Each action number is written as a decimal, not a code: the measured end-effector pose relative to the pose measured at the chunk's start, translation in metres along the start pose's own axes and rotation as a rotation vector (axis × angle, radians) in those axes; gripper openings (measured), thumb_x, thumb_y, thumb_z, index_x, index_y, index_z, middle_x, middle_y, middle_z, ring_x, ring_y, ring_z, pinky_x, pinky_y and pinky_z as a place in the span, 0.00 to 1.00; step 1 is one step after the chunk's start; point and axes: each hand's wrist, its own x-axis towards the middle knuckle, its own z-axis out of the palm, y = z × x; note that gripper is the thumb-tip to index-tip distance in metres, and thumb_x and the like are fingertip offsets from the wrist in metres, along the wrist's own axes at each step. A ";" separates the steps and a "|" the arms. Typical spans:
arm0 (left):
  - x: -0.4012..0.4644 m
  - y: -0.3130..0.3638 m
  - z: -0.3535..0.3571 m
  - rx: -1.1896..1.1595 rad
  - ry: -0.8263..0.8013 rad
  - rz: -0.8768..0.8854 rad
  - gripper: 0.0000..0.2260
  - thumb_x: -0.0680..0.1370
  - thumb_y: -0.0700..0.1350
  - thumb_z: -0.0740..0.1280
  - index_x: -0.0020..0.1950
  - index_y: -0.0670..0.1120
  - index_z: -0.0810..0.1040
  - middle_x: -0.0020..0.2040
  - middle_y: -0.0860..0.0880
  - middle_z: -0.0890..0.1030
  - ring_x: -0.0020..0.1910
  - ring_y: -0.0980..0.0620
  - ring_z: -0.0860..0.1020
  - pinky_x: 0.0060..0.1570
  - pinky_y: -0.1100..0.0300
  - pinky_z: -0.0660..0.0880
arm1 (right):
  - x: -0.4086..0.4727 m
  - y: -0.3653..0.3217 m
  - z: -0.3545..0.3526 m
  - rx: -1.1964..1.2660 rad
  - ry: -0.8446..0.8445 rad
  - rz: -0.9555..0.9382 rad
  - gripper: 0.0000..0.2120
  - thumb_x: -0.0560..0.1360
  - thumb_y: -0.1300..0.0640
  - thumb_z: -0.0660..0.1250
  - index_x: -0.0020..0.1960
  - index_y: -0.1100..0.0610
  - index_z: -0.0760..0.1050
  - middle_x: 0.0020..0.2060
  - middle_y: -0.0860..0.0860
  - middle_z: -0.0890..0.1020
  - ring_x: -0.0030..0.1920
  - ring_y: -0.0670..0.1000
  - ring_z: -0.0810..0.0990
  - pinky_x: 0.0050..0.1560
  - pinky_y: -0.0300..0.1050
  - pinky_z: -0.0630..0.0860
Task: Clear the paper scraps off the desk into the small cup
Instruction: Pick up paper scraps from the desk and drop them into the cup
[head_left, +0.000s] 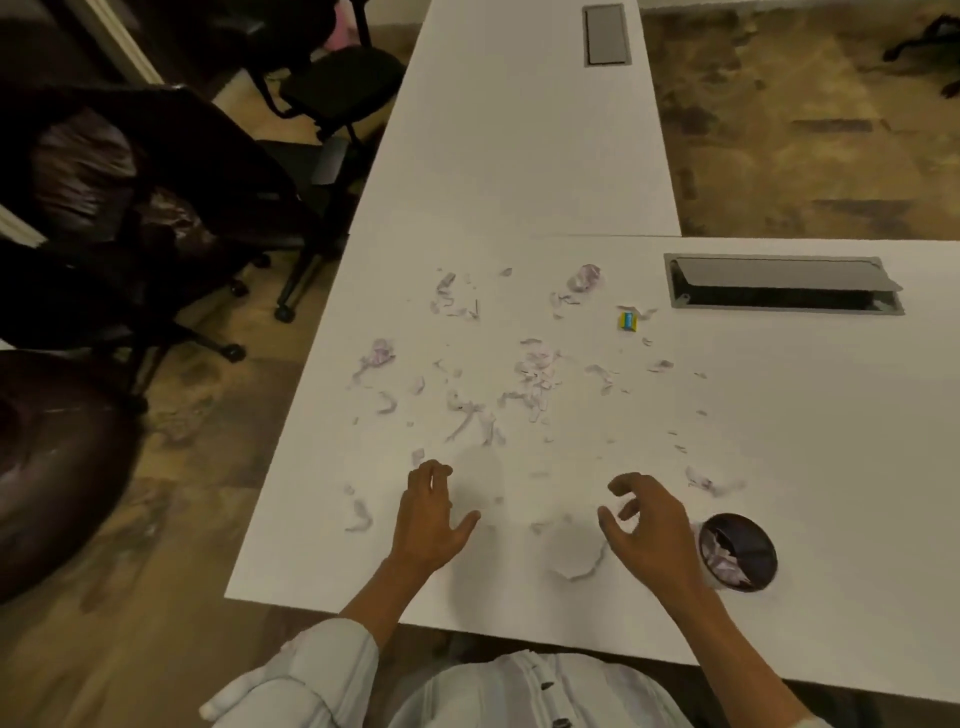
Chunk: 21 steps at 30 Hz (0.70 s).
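- Paper scraps (535, 374) are seen scattered across the white desk (779, 441), thickest at the middle, with thinner strays towards the left edge and the right side.
- Two crumpled balls of paper are noted among them: one (586, 277) at the far side near the cable hatch (784, 285), another (381, 353) towards the left edge.
- A larger torn white piece (576, 558) is found lying flat on the desk near the front edge, just beside the right hand's thumb.
- The small cup (737, 552), dark and round, is placed on the desk close to the front edge, just to the right of the right hand; paper is already visible inside it.
- The left hand (431, 514) is held over the desk with fingers loosely curled and thumb spread; nothing is grasped.
- The right hand (652, 522) is held over the desk beside the cup, fingers bent in a loose claw; nothing is seen between them.
- A small yellow and blue object (627, 320) is recorded near the hatch; its kind cannot be determined.
- Dark office chairs (156, 218) are observed on the floor left of the desk.
- Light shirt sleeves (306, 675) are rolled back from both forearms.
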 end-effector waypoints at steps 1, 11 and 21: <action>-0.007 -0.015 -0.005 0.018 0.004 -0.040 0.32 0.67 0.58 0.74 0.63 0.42 0.70 0.60 0.43 0.73 0.56 0.43 0.73 0.50 0.50 0.77 | 0.002 0.000 0.011 -0.055 -0.078 0.024 0.15 0.69 0.53 0.73 0.53 0.49 0.73 0.49 0.44 0.77 0.36 0.41 0.77 0.35 0.40 0.74; -0.041 -0.089 -0.021 0.139 -0.160 -0.377 0.40 0.68 0.61 0.72 0.73 0.48 0.59 0.74 0.44 0.60 0.71 0.44 0.61 0.67 0.49 0.66 | -0.007 0.013 0.065 -0.544 -0.536 0.314 0.53 0.57 0.34 0.75 0.73 0.50 0.54 0.74 0.54 0.51 0.71 0.60 0.55 0.60 0.55 0.74; -0.024 -0.091 -0.015 0.022 -0.263 -0.445 0.27 0.73 0.47 0.72 0.68 0.45 0.65 0.65 0.43 0.66 0.55 0.45 0.77 0.55 0.57 0.75 | -0.010 0.013 0.082 -0.254 -0.468 0.217 0.37 0.64 0.56 0.79 0.69 0.54 0.66 0.56 0.50 0.68 0.38 0.41 0.74 0.37 0.27 0.70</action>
